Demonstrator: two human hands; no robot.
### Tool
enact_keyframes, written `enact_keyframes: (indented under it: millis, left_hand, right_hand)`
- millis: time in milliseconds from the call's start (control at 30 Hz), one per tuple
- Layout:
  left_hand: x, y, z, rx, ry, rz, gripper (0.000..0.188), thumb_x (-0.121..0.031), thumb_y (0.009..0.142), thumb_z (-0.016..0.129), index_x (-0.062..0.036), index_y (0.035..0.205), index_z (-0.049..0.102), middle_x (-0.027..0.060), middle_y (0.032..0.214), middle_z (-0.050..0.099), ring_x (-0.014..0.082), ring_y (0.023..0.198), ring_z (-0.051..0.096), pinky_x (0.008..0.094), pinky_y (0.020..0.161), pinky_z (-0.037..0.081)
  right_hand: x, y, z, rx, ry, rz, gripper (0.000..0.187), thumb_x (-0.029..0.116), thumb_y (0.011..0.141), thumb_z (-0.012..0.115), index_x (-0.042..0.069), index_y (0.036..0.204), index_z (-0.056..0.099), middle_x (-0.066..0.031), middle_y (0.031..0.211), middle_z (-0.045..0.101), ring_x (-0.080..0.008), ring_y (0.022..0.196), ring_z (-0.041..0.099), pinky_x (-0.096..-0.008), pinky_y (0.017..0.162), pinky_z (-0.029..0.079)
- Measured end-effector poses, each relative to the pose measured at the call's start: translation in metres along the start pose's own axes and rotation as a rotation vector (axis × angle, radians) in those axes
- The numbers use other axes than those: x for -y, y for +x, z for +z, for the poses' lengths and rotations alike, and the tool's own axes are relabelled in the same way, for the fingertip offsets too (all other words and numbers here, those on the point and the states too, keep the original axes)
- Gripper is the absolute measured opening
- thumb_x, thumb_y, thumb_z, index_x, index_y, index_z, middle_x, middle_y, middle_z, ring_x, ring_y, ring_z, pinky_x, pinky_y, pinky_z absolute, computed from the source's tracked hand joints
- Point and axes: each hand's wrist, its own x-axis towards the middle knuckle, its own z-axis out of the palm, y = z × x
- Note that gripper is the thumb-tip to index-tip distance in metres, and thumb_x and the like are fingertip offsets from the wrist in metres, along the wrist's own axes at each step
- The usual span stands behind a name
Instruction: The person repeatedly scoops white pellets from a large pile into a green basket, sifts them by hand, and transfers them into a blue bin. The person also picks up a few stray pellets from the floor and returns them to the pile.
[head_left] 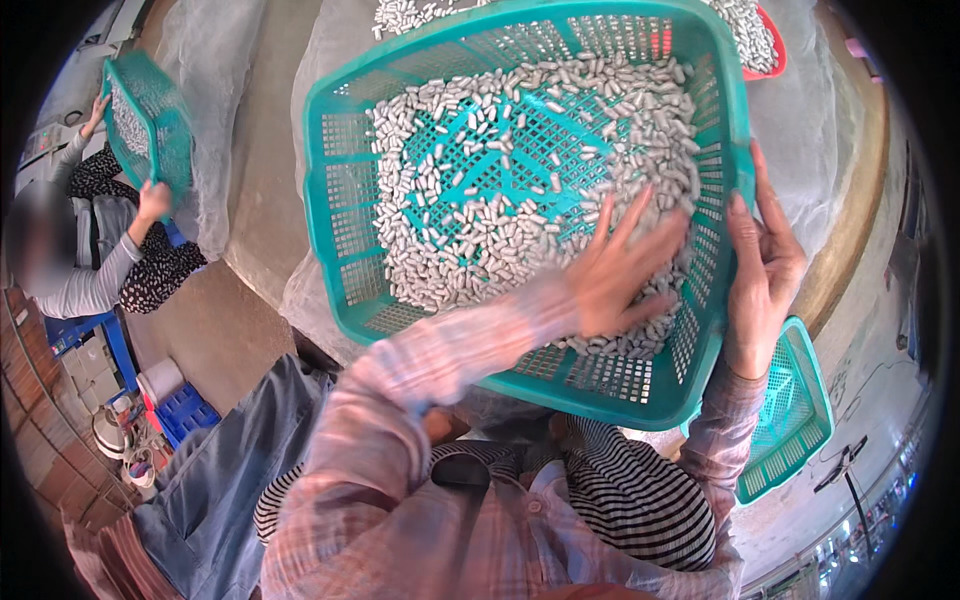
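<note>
Round table [850, 230], covered with clear plastic sheet [800, 110]; its edge curves past on the right. Above it, tilted: large teal basket [345, 215], floor partly covered by small white cocoons [470, 255], heaped toward the lower right. Second teal basket [800, 420] sits below, partly hidden by the first. Red basket [768, 45] behind, mostly blocked. Far left, another person [95, 270] holds a third teal basket [150, 125]. Left hand [620, 275] lies flat on the cocoons, fingers spread. Right hand [765, 265] grips the basket's right rim, fingers straight and together.
</note>
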Motion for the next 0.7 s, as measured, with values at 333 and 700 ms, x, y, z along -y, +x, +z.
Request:
enact_keyframes:
  millis: [333,700]
  left_hand:
    - [0.163,-0.070,-0.099,-0.468,0.532,-0.263,0.057,-0.030,0.088,0.056,-0.0166,0.142,0.039,0.0140,0.149,0.030,0.0376,0.128,0.035,0.0525,0.109,0.020]
    - [0.035,-0.081,-0.026,0.316,0.169,0.184,0.059,-0.038,0.081,0.059,-0.0325,0.138,0.046,0.0043,0.155,0.022,0.0361,0.143,0.012,0.0712,0.105,-0.003]
  right_hand:
    - [0.003,-0.013,0.008,-0.075,-0.031,-0.018,0.045,0.004,0.092,0.058,-0.001,0.135,0.046,0.0037,0.088,0.060,0.0024,0.066,0.042,-0.0132,0.057,0.031]
    - [0.035,-0.011,0.003,-0.061,-0.134,-0.006,0.043,0.005,0.093,0.053,-0.004,0.135,0.046,-0.0143,0.118,0.062,-0.0108,0.103,0.056,-0.0225,0.094,0.040]
